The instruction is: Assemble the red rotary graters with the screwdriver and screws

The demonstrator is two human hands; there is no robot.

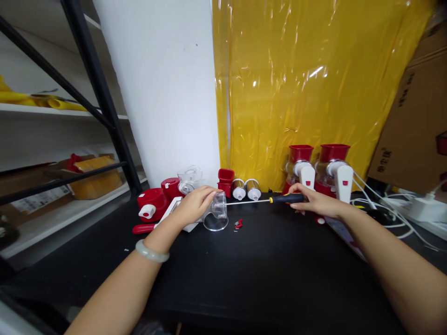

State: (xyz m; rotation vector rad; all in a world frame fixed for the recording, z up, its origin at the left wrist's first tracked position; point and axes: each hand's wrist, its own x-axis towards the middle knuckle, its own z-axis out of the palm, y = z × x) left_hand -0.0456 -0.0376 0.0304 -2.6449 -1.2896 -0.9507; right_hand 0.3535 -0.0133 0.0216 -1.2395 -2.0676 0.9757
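Note:
My left hand [196, 205] lies over a clear plastic grater housing [216, 223] that rests on its side on the black table [272, 274], gripping it against a white part. In my right hand [312, 201] is a screwdriver [279, 199] with a dark blue and yellow handle, held level. Its long shaft points left and the tip reaches into the clear housing, where I cannot make out what it touches. Just in front lies a small red piece [239, 224] with tiny metal bits beside it. A red handle [144, 229] sticks out left of my wrist.
Red base parts [152, 203] stand at the back left. Behind the screwdriver are a red hopper [226, 182] and two metal drums [245, 189]. Two assembled red-and-white graters [341, 177] stand at the back right, near white cables [394, 216] and a power adapter [422, 208].

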